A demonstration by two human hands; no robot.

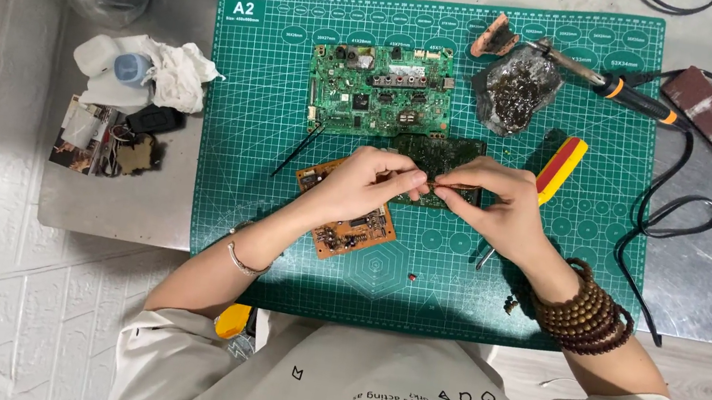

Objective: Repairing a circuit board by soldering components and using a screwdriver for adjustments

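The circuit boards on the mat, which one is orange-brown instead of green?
The small board lying tilted under the left hand; it alone is orange-brown. The large board and the dark one are green.

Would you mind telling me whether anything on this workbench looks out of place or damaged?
A small red part lies loose on the green cutting mat, near its front edge. The orange circuit board sits askew under the left hand. Crumpled tissue is heaped off the mat's left side.

Bright even overhead light, soft shadows, sharp.
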